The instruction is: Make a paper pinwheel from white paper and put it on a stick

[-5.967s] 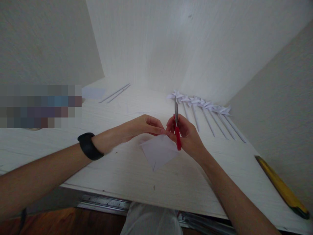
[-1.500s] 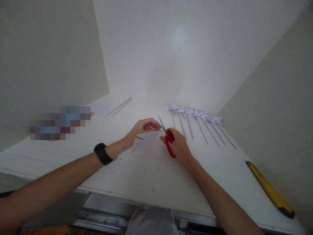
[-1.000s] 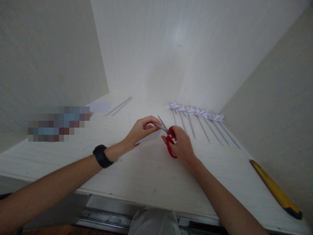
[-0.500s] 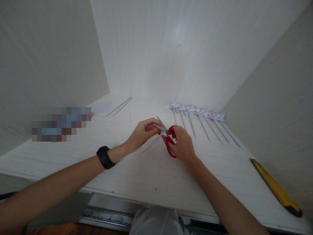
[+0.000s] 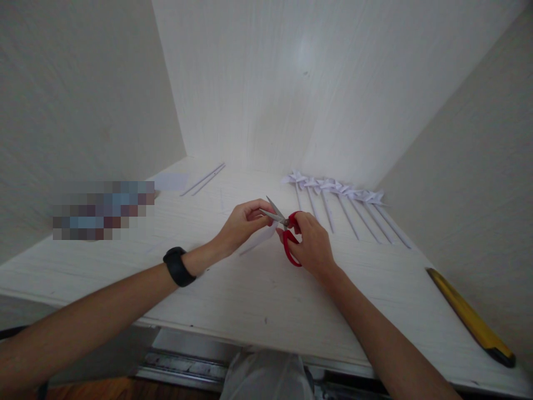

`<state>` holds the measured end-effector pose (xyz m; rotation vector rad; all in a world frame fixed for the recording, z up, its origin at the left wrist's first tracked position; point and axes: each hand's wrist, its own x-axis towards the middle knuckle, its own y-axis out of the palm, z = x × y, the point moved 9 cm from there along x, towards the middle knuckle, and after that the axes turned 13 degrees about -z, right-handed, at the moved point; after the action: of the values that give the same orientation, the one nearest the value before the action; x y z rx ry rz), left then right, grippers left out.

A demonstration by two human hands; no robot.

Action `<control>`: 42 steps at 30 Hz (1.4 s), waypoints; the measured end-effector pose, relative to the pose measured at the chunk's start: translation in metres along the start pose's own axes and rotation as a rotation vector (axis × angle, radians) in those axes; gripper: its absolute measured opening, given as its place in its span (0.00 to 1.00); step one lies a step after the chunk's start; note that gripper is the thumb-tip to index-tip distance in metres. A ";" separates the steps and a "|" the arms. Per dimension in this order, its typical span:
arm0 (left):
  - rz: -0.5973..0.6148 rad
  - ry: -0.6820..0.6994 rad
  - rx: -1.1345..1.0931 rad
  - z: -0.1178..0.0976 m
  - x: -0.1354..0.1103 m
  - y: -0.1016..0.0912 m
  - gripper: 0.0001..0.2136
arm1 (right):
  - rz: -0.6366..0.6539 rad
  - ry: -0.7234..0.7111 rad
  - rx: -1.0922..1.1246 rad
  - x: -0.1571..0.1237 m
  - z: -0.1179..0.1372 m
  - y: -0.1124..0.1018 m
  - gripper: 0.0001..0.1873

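My right hand (image 5: pixel 312 240) grips the red handles of a pair of scissors (image 5: pixel 291 248), whose blades stand apart and point up and left. Close by, my left hand (image 5: pixel 246 223) pinches a thin piece of white paper (image 5: pixel 261 238) that hangs below its fingertips. The scissor blades overlap the left fingertips in view, and where exactly they meet the paper is hard to make out. A black band circles my left wrist.
Several white paper pinwheels (image 5: pixel 333 188) on sticks lie in a row at the back right. Two thin sticks (image 5: pixel 204 179) and a paper sheet (image 5: pixel 172 181) lie back left, near a blurred-out object (image 5: pixel 104 211). A yellow-and-black tool (image 5: pixel 468 316) rests by the right wall.
The scissors and both hands stay almost in place. The paper under my left fingers shows a little wider now. The whole view has shifted very slightly.
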<state>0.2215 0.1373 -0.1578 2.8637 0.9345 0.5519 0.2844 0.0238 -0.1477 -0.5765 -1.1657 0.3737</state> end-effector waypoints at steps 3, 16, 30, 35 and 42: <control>-0.006 -0.041 -0.015 0.004 -0.001 0.000 0.04 | -0.023 -0.026 -0.018 -0.001 -0.001 -0.001 0.08; -0.053 -0.198 -0.073 0.014 -0.007 0.000 0.04 | -0.061 -0.057 -0.054 0.000 0.002 -0.006 0.05; -0.072 -0.265 -0.091 0.016 -0.009 0.000 0.06 | -0.077 -0.062 -0.090 0.000 0.005 -0.008 0.05; -0.099 -0.239 -0.075 0.010 -0.011 -0.001 0.06 | -0.092 -0.072 -0.119 -0.001 0.005 -0.009 0.06; -0.123 -0.223 -0.079 0.008 -0.011 -0.003 0.07 | -0.120 -0.092 -0.145 0.001 0.011 -0.014 0.06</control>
<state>0.2143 0.1342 -0.1689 2.7042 1.0166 0.2462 0.2743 0.0160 -0.1357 -0.6175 -1.3166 0.2160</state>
